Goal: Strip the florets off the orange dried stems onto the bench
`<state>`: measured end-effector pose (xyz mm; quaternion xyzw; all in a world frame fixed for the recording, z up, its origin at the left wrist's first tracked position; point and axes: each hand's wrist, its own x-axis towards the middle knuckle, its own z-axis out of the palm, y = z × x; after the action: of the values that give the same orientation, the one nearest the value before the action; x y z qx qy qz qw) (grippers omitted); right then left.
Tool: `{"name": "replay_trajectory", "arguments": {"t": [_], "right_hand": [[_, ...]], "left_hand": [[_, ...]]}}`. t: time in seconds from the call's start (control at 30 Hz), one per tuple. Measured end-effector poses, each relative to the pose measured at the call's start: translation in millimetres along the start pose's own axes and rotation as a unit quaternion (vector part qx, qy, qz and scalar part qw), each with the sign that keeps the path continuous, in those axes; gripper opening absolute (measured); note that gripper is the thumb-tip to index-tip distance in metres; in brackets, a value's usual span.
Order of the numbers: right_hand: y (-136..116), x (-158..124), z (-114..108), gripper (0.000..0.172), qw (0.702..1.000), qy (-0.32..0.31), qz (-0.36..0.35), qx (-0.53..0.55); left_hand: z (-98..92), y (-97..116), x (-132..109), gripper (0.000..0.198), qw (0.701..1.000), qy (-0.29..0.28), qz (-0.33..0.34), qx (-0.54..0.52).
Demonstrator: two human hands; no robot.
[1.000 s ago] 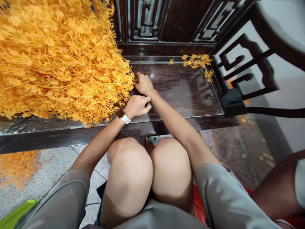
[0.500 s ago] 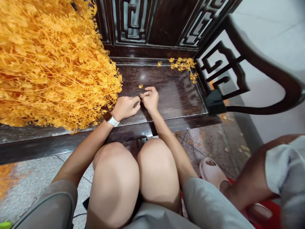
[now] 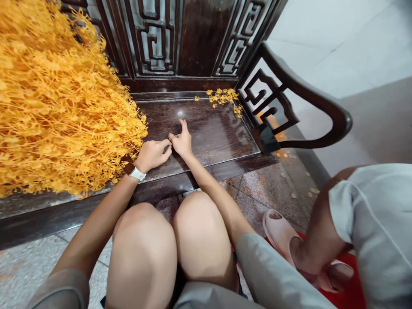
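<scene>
A large heap of orange plastic sprigs covers the left part of a dark wooden bench seat. My left hand, with a white-strapped watch on the wrist, rests on the seat just right of the heap, its fingers curled and pinched toward my right hand. My right hand touches it fingertip to fingertip, thumb and finger pinched, one finger pointing away. Whatever the two pinches hold is too small to make out.
A small cluster of orange sprigs lies in the seat's far right corner by the carved armrest. Another person's leg and beige slipper are at the right. My knees are under the bench edge.
My right hand drew back from the heap's edge and met my left hand on the bare seat. A small orange bit seen half a second ago is gone. The camera turned right.
</scene>
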<state>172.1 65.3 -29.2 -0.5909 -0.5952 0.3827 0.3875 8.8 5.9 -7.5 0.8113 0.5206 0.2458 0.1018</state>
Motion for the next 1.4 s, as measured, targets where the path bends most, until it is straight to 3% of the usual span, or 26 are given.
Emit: {"name": "replay_trajectory", "arguments": {"t": [0.17,0.23,0.3,0.43,0.53,0.6,0.67,0.73,0.8,0.83,0.97,1.07,1.13,1.2,1.27,1.4], "right_hand": [[2.0,0.1,1.9,0.052,0.989,0.061,0.030,0.131],[-6.8,-1.4,1.2,0.053,0.983,0.049,0.014,0.175],[-23.5,-1.4,3.3,0.059,0.982,-0.004,-0.030,0.188],[-71.2,8.2,20.8,0.059,0.974,-0.119,-0.177,0.081],[-108.5,22.0,34.5,0.060,0.951,-0.123,-0.278,-0.053],[-130.5,31.9,37.7,0.051,0.927,-0.130,-0.327,-0.133],[-147.9,40.3,35.8,0.036,0.899,-0.153,-0.360,-0.198],[-159.0,45.0,30.4,0.028,0.882,-0.158,-0.381,-0.230],[-163.6,44.7,23.6,0.028,0.885,-0.128,-0.393,-0.217],[-163.9,43.4,19.9,0.029,0.891,-0.109,-0.394,-0.198],[-158.7,40.7,-2.8,0.038,0.926,-0.071,-0.365,-0.072],[-157.1,48.3,-38.2,0.044,0.948,-0.031,-0.307,0.072],[-160.4,54.4,-63.4,0.043,0.950,0.015,-0.275,0.146],[-167.1,56.2,-75.9,0.043,0.949,0.040,-0.279,0.143],[-175.3,51.6,-67.6,0.043,0.946,0.008,-0.317,0.066],[-185.2,33.9,-6.6,0.040,0.903,-0.141,-0.382,-0.140]], "left_hand": [[0.4,4.8,-0.4,0.024,0.997,0.058,0.009,-0.048],[0.6,4.5,-0.3,0.022,0.991,0.110,0.015,-0.074],[-0.9,-0.3,-1.0,0.017,0.981,0.165,0.013,-0.098],[-14.9,-23.4,-4.4,0.020,0.940,0.329,0.004,-0.092],[-34.8,-40.9,-6.0,0.024,0.876,0.479,0.024,-0.041],[-47.3,-47.8,-6.0,0.033,0.850,0.527,-0.020,-0.019],[-55.6,-51.5,-5.4,0.048,0.873,0.475,-0.111,-0.030],[-59.4,-53.5,-4.4,0.068,0.915,0.357,-0.181,-0.047],[-60.9,-53.5,-2.9,0.084,0.941,0.265,-0.209,-0.027],[-61.7,-52.5,-2.1,0.089,0.946,0.245,-0.214,-0.006],[-70.1,-43.1,-1.9,0.099,0.940,0.223,-0.253,0.042],[-79.7,-35.2,-4.9,0.095,0.920,0.254,-0.296,0.040],[-84.0,-30.7,-5.8,0.093,0.911,0.273,-0.307,0.032],[-85.5,-26.2,-4.5,0.096,0.912,0.268,-0.310,0.023],[-84.7,-22.3,-1.7,0.101,0.917,0.253,-0.309,0.011],[-80.0,-23.2,1.6,0.109,0.926,0.227,-0.302,0.006]]}}
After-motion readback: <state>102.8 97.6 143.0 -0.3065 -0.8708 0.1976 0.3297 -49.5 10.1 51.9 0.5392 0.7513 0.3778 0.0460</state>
